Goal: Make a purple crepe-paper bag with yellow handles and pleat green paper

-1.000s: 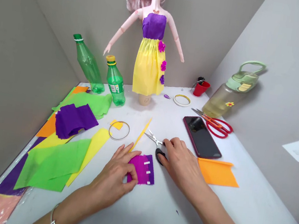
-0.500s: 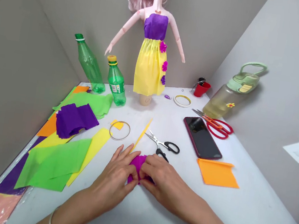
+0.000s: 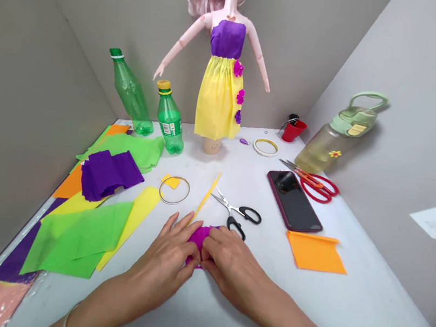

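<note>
A small magenta piece of crepe paper (image 3: pixel 199 235) lies on the table between my hands, its edges partly hidden by my fingers. My left hand (image 3: pixel 172 249) pinches its near left side with thumb and index finger, the other fingers spread on the table. Closed on the right part of the paper, my right hand (image 3: pixel 230 261) has its fingertips bunched near my left thumb. Black-handled scissors (image 3: pixel 235 210) lie partly open just beyond my right hand. A thin yellow strip (image 3: pixel 207 197) runs away from my left fingertips, beside a bangle (image 3: pixel 161 194).
A doll (image 3: pixel 219 98) in a purple and yellow paper dress stands at the back. Green bottles (image 3: pixel 170 123) and coloured paper sheets (image 3: pixel 80 236) are on the left. A phone (image 3: pixel 294 201), red scissors (image 3: pixel 316 186), a water bottle (image 3: pixel 323 141) and orange paper (image 3: pixel 316 253) are on the right.
Both hands have shifted very slightly left while keeping their grip on the magenta paper. A bit of purple now shows at its far edge by my right fingers.
</note>
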The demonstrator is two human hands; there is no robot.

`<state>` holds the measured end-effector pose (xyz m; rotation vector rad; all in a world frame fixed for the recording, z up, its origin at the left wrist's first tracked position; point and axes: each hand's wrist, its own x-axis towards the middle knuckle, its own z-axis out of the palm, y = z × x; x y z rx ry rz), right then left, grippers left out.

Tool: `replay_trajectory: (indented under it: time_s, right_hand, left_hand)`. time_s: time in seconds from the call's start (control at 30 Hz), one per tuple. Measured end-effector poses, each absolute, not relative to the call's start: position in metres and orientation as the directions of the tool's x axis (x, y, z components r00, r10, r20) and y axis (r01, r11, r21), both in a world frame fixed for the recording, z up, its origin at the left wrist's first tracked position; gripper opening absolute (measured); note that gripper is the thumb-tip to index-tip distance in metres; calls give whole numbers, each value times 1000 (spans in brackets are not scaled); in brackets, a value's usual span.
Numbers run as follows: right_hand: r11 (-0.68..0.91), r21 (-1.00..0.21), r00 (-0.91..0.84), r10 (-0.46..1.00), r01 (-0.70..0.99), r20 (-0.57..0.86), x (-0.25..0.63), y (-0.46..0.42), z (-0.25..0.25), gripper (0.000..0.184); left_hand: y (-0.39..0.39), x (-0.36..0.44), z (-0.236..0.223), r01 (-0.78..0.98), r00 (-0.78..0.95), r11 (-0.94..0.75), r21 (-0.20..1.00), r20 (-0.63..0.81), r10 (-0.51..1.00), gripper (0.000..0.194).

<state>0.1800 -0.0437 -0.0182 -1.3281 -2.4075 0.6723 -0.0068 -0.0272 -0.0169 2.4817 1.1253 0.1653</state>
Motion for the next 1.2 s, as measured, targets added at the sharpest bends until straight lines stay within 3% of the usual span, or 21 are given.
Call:
replay_trajectory:
  time_s: [0.17, 0.3, 0.67, 1.2]
  right_hand:
    - [439, -528, -511, 860, 727, 11, 176, -44, -14, 14]
    - [430, -511, -502, 865, 744, -3, 174, -46, -15, 15]
    - [406, -473, -478, 877, 782, -38, 178, -44, -11, 16]
    - [356, -556, -460, 887, 751, -53, 182, -45, -4, 15]
  left_hand:
    - [-34, -7, -10, 684, 694, -630, 368, -62, 717, 20]
    - [-37, -11, -7, 666, 712, -642, 380, -68, 699, 34]
    - [-38, -13, -9, 657, 718, -649, 383, -54, 694, 41]
    - [-37, -12, -7, 663, 714, -639, 391, -73, 696, 41]
